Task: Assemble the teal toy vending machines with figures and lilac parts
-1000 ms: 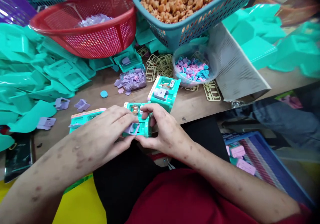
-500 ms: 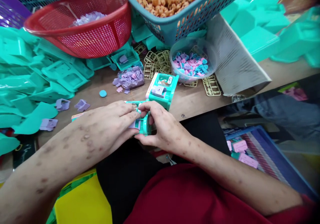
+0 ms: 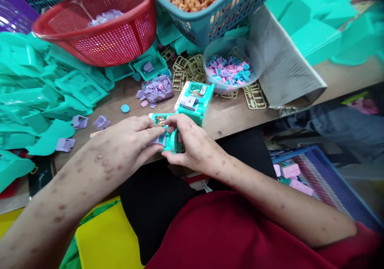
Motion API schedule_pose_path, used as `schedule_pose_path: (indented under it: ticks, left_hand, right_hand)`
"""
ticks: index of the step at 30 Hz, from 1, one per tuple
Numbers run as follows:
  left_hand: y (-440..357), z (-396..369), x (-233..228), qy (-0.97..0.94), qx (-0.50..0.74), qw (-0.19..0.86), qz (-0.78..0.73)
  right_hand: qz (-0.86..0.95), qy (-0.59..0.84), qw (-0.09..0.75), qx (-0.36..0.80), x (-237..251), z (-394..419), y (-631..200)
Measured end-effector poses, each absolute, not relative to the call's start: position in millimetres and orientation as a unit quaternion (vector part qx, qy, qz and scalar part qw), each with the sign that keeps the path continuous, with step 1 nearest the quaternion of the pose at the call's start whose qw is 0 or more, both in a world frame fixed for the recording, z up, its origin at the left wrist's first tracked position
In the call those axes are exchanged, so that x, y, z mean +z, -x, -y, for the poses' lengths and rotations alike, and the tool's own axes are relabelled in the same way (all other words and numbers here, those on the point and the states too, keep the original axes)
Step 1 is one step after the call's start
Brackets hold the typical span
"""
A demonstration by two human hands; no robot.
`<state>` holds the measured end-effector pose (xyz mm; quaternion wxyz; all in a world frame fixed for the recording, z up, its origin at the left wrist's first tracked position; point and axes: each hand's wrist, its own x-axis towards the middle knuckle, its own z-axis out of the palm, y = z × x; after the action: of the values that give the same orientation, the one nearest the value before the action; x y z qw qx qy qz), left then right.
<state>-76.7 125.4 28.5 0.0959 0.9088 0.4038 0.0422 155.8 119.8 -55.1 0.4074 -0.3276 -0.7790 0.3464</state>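
Note:
Both my hands are closed around a small teal plastic toy machine (image 3: 173, 140) at the table's front edge. My left hand (image 3: 132, 139) grips its left side, the fingers lying over a purple part on its front. My right hand (image 3: 192, 141) holds the opposite side, thumb below and fingers above. Orange-brown bits show behind the toy's small window; my fingers cover much of the rest. Just behind it stands a similar teal toy machine (image 3: 195, 101) with a purple front piece. Loose purple parts (image 3: 102, 122) and a blue disc (image 3: 125, 108) lie to the left.
Teal shells (image 3: 27, 97) are heaped at left. A red basket (image 3: 99, 41) and a blue-green basket (image 3: 207, 25) of brown figures stand behind. A clear bowl (image 3: 231, 67) of coloured pieces sits beside a cardboard flap (image 3: 285, 65). A blue tray (image 3: 327, 161) is at lower right.
The whole view has shifted slightly. Both hands still hold the toy machine, which now sits a little nearer the one behind it, and more of its window shows.

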Motion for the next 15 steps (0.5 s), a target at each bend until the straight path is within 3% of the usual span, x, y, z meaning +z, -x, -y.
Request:
schedule_pose_path:
  ticks: [9, 15]
  left_hand:
    - [82.6, -109.0, 26.7, -0.906, 0.102, 0.098, -0.399]
    - [79.9, -103.2, 18.1, -0.916, 0.1, 0.026, -0.388]
  right_hand:
    - [0.771, 0.328, 0.416, 0.352, -59.9, -120.2, -155.8]
    - [0.777, 0.332, 0.413, 0.34, -59.7, -120.2, -156.3]
